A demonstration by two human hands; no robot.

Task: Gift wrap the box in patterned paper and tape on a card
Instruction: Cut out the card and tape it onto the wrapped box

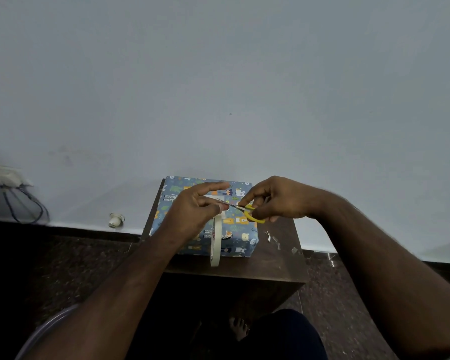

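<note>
The box (240,236), wrapped in blue paper with animal prints, lies on a small dark wooden table (276,261). A white card (215,198) shows on its top, mostly hidden behind my hands. My left hand (195,207) pinches a strip of tape pulled up from the tape roll (215,242), which hangs on edge below it in front of the box. My right hand (273,200) grips yellow-handled scissors (250,213), their blades pointing left at the tape near my left fingertips.
Several small scraps (277,241) lie on the table to the right of the box. A pale wall rises close behind the table. A socket with cables (13,193) is at the far left, and a small white object (116,220) sits at the wall's foot.
</note>
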